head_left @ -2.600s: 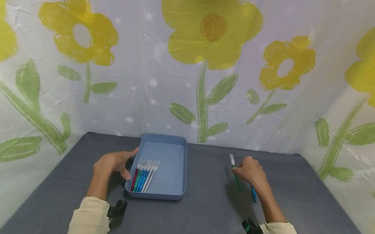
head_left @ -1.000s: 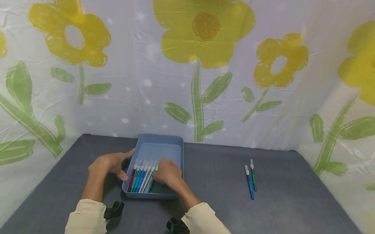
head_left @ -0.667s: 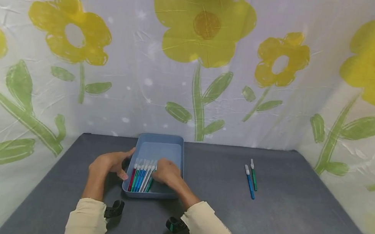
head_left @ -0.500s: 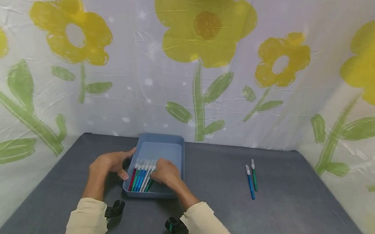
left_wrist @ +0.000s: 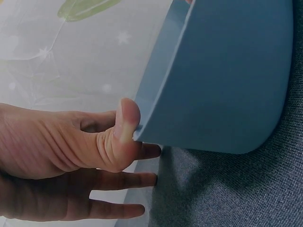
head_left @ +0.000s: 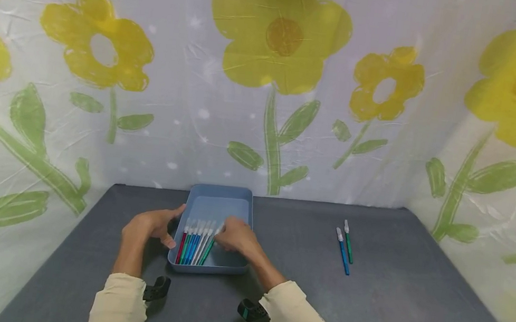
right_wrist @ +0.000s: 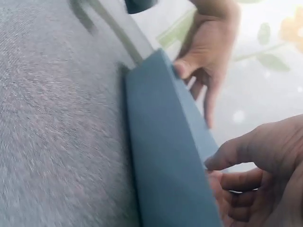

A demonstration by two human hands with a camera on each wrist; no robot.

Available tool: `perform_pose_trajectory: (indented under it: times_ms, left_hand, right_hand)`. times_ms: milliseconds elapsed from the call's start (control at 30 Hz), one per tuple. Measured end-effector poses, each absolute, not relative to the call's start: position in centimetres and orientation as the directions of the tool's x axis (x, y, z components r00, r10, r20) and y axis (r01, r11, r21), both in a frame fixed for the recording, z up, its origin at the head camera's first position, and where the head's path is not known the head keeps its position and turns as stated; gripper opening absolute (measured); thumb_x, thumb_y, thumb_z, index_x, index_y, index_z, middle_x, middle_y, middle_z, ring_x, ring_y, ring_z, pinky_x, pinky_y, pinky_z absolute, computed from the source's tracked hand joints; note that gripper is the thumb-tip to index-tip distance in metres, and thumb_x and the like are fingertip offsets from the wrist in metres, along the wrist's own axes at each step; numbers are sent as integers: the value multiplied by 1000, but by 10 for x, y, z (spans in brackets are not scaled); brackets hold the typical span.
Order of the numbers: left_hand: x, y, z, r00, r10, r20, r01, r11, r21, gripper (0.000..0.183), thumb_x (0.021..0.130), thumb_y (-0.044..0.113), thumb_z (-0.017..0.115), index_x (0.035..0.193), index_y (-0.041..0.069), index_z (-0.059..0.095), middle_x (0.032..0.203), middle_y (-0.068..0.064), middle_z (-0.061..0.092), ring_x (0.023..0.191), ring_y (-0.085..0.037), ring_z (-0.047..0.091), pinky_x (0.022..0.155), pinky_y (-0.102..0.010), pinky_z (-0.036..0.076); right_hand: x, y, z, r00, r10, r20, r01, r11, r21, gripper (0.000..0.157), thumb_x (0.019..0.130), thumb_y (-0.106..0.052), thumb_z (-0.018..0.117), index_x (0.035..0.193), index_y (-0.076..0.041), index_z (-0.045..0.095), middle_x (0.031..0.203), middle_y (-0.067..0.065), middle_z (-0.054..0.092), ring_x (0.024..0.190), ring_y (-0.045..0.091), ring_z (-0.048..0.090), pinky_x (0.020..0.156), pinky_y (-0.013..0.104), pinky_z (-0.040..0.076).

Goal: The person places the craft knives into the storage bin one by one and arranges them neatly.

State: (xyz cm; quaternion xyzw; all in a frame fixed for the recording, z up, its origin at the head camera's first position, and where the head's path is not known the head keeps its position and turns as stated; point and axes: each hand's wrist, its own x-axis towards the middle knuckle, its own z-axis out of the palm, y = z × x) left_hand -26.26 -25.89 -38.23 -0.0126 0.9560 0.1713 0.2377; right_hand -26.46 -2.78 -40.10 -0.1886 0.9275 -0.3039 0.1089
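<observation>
Since a moment ago the right hand (head_left: 236,235) has lifted off the green pen (head_left: 207,248), fingers loosely curled, holding nothing. That pen lies in the tray (head_left: 233,208) beside the row at 9 o'clock. Left hand (head_left: 149,224) grips the tray's rim. Two pens (head_left: 345,242) lie at 3 o'clock.

A dark grey felt-like tabletop (head_left: 388,314) spreads under even, soft light. Behind it and along both sides hangs a creased white cloth backdrop (head_left: 188,105), printed with big yellow flowers (head_left: 279,30) on green stems and leaves (head_left: 275,152), closing off the room beyond.
</observation>
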Motion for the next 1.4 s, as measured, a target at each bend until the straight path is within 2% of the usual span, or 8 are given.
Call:
perform_pose_trajectory:
  times_ms: [133,233,367,700,833,967,1067,1400]
  left_hand:
    - [-262,-261,-383,-886,44,-461,-120,940,320,127,78,20,91,169,11,3,171,-32,13,156,-57,21,118,-73,31]
    - [-262,-262,-383,-887,47,-459,-117,939,323,126,79,21,91,169,12,3,172,-31,13,156,-57,20,118,-73,32]
    - [-261,-261,-383,-888,57,-457,-110,937,331,126,79,22,90,169,13,3,172,-31,13,156,-57,20,118,-73,32]
    - [-260,-259,-380,-891,46,-452,-113,941,320,125,79,22,90,169,13,4,172,-31,14,156,-56,22,118,-71,34]
    - [-260,-258,-382,-895,47,-444,-103,946,308,125,79,23,90,169,12,5,171,-31,16,155,-56,24,118,-71,34]
    - [-261,-258,-384,-895,49,-442,-100,947,307,124,79,22,90,169,12,5,171,-31,15,156,-55,24,118,-71,34]
    - [-261,-258,-384,-894,49,-446,-105,944,313,124,80,22,89,169,13,4,172,-30,14,156,-56,22,118,-72,33]
    - [-261,-258,-381,-884,48,-464,-123,936,330,124,81,21,89,169,15,2,172,-30,12,156,-55,21,118,-73,31]
  right_hand:
    - [-267,-13,-393,-900,-431,-63,-284,691,-664,46,92,-5,64,48,-12,53,46,-3,51,42,10,41,44,25,30]
    - [-268,3,-385,-912,-408,-49,-263,671,-693,27,94,-7,67,69,-1,74,59,5,68,52,14,61,49,24,44]
    - [-275,33,-376,-942,-332,-45,-203,673,-711,20,98,-11,68,93,4,80,75,14,76,63,17,69,57,25,51]
    - [-291,127,-372,-978,-199,-56,-126,791,-599,31,101,-13,63,75,-3,76,73,16,75,58,19,62,57,27,44]
    - [-291,161,-376,-985,-167,-53,-112,833,-541,40,98,-12,62,58,-13,61,64,13,71,52,14,54,58,30,41]
    - [-289,187,-380,-985,-157,-76,-99,861,-499,48,98,-14,62,53,-20,44,49,0,49,46,10,39,52,27,33]
    - [-288,202,-381,-984,-136,-115,-68,883,-465,51,99,-15,62,54,-21,39,51,-6,32,47,8,27,48,25,26]
    - [-291,229,-387,-985,2,-174,60,942,-331,29,95,-16,65,67,-10,55,61,3,50,54,17,48,51,30,38]
